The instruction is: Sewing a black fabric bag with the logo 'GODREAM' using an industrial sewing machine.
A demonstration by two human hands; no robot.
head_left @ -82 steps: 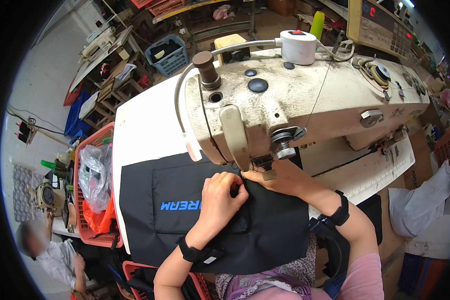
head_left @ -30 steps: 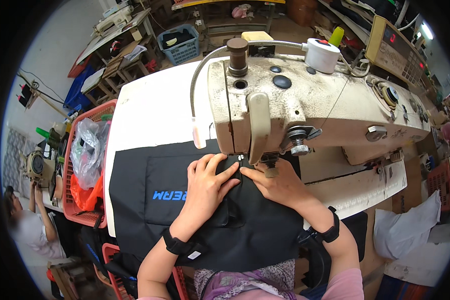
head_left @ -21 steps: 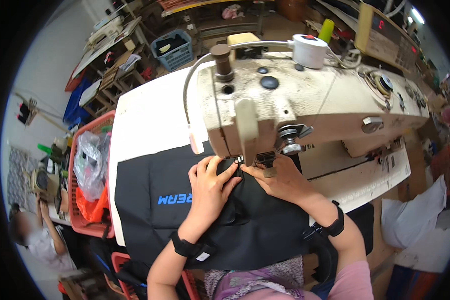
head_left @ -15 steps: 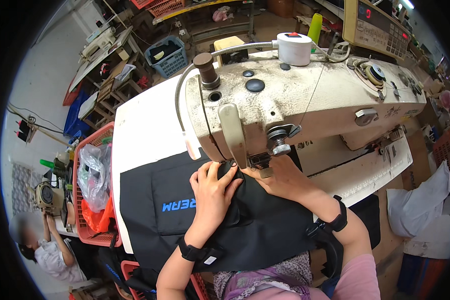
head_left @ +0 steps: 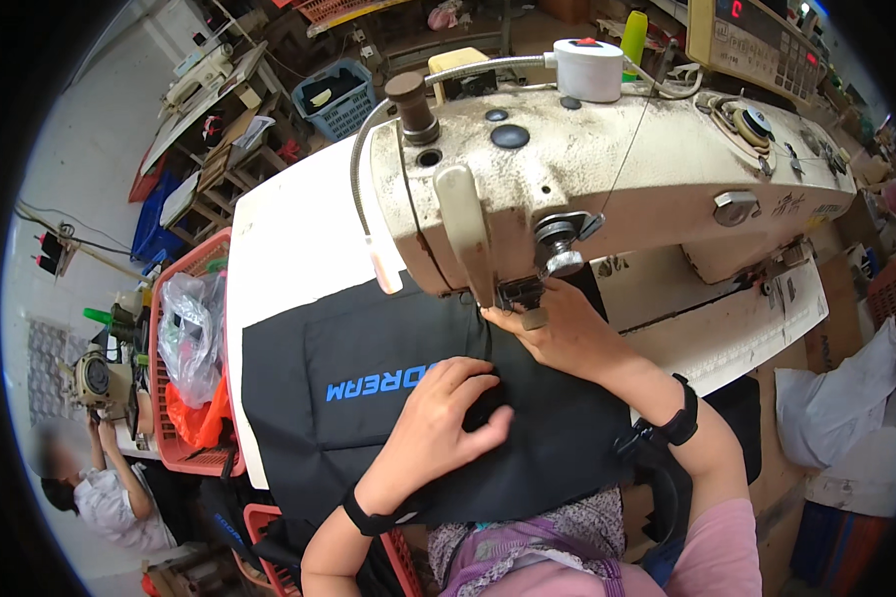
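A black fabric piece with blue lettering and a stitched panel is spread under the head of a cream sewing machine. My right hand is beside the needle area, its fingers pressed together on the fabric; the machine's thread guides and lever partly hide the fingertips. Nearer to me, my left hand rests over the fabric below the lettering, thumb and fingers apart. Part of the lettering is behind its fingers. Dark bands circle both wrists.
Left of the white machine table stands a red plastic basket with clear and orange bags. A blue crate sits behind. A control panel tops the machine's right end. At far left, another person works at a machine.
My left hand has left the needle area, drawn back toward me and spread its fingers, uncovering a fabric seam. My right hand stays by the needle. The view has shifted slightly.
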